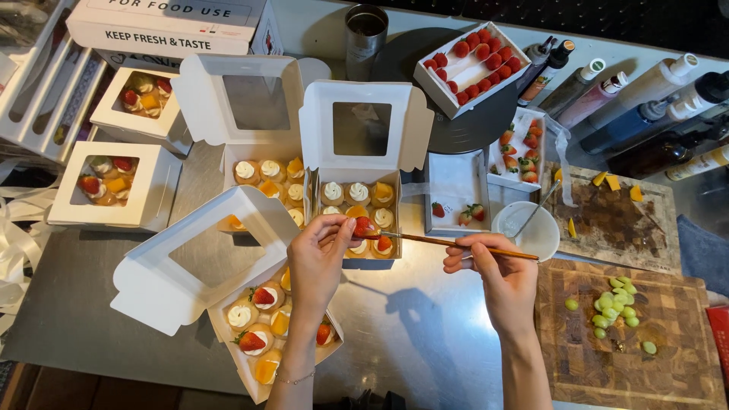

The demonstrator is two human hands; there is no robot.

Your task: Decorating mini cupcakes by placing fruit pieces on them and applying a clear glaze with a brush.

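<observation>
Hands at work above a steel surface [425, 334]: left hand [319, 258] pinching a strawberry half [363, 225], right hand [497, 269] gripping a thin brush [448, 243] whose tip touches it. Just beyond, open white pastry box [357, 193] of cream tarts; farther back, tray of strawberries [471, 64].

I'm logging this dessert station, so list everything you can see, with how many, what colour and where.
open pastry boxes: three, white, centre and lower left, filled with cream and fruit tarts
closed pastry boxes: two, white, windowed lids, left
strawberry trays: three, white, red fruit, upper centre-right
metal cup: one, silver, top centre
squeeze bottles: several, dark and pale, upper right
small bowl: one, white, right of centre
cutting boards: two, brown wood, right
green grapes: a cluster, nearer board
strawberry piece: one, red, in the left hand's fingertips
brush: one, thin wooden handle, tip at the strawberry piece
left hand: holds the strawberry piece
right hand: holds the brush
</observation>
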